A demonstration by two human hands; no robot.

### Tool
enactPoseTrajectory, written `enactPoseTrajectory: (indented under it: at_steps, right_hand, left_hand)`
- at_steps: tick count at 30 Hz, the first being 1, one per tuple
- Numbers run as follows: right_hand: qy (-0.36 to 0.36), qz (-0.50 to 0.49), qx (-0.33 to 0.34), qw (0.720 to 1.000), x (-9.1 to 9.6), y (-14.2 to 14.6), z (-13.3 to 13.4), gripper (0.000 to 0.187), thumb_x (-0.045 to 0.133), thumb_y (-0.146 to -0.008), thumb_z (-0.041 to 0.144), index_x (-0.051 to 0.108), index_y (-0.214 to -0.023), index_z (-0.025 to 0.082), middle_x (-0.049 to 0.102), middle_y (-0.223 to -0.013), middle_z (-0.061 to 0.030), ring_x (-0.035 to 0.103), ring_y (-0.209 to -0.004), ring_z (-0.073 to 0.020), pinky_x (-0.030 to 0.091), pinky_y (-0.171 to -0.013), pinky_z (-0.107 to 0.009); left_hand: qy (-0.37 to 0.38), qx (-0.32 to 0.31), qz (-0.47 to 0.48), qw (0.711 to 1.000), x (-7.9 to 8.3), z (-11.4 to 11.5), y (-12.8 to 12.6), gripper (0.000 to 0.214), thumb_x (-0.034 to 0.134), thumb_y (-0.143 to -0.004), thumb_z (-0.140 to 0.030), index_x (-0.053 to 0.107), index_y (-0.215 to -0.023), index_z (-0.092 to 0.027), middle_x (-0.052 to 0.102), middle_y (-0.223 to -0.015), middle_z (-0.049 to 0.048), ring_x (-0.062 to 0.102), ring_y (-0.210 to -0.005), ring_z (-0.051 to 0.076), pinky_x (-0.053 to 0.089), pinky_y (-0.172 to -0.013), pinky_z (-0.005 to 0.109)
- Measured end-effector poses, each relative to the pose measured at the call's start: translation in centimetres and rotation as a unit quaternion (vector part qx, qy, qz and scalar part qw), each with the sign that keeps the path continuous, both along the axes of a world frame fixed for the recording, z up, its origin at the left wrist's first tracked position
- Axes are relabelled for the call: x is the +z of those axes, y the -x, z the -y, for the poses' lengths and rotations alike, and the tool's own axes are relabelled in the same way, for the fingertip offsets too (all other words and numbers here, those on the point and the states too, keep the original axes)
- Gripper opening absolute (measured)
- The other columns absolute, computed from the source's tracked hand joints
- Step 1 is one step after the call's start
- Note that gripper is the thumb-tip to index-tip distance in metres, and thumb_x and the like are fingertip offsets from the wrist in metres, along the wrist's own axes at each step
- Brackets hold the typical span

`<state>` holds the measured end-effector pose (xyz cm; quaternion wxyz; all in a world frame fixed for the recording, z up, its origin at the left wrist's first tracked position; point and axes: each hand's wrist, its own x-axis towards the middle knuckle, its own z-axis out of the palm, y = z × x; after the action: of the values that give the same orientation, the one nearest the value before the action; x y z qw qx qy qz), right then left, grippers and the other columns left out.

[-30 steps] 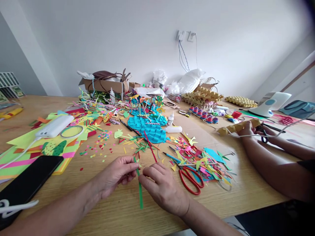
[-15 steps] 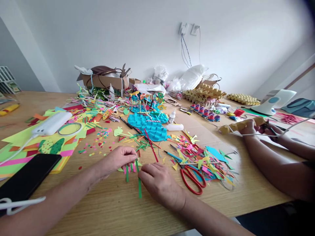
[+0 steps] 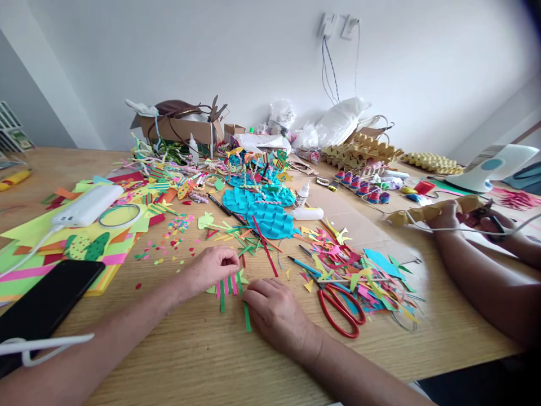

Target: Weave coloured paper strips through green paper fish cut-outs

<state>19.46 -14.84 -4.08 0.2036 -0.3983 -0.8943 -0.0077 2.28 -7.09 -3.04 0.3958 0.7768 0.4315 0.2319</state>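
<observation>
A narrow green paper strip slants down the table between my two hands. My right hand is closed with its fingertips on the strip's middle; the lower end sticks out below. My left hand pinches thumb and finger together at the upper end, which its fingertips partly cover. Beneath and beside them lies a light green paper piece, partly hidden, with pink paper strips and another green strip laid across it. Red-handled scissors rest to the right of my right hand.
Paper scraps and a blue pen lie right. A blue paper craft, red strip and glue bottle are ahead. Leftward are a phone and power bank. Another person's hands hold an egg-carton piece.
The view has shifted slightly, so the table's things appear further left or right. The green strip's upper end has come lower, over the striped paper piece. My hands stay close together.
</observation>
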Motion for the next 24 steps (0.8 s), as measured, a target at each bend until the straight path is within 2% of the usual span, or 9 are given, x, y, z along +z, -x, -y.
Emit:
enactPoseTrajectory:
  at_steps: [7, 24]
  right_hand:
    - [0.028, -0.020, 0.003, 0.999, -0.2, 0.0, -0.2, 0.018, 0.044, -0.085, 0.011, 0.057, -0.075, 0.017, 0.058, -0.074, -0.0037, 0.051, -0.069, -0.0138, 0.040, -0.063, -0.024]
    - [0.032, -0.028, 0.009, 0.999, -0.3, 0.1, -0.2, 0.018, 0.044, -0.084, 0.010, 0.055, -0.072, 0.017, 0.056, -0.073, -0.0030, 0.047, -0.068, -0.0142, 0.039, -0.061, -0.024]
  left_hand:
    - [-0.053, 0.004, -0.025, 0.998, -0.2, -0.2, -0.1, 0.015, 0.052, -0.067, -0.012, 0.057, -0.055, -0.019, 0.054, -0.062, -0.0005, 0.051, -0.063, 0.015, 0.035, -0.057, 0.023]
    - [-0.081, -0.003, -0.052, 0.995, -1.3, -0.4, 0.2, 0.012, 0.055, -0.068, -0.011, 0.057, -0.058, -0.019, 0.053, -0.065, -0.0011, 0.051, -0.063, 0.014, 0.035, -0.057, 0.023]
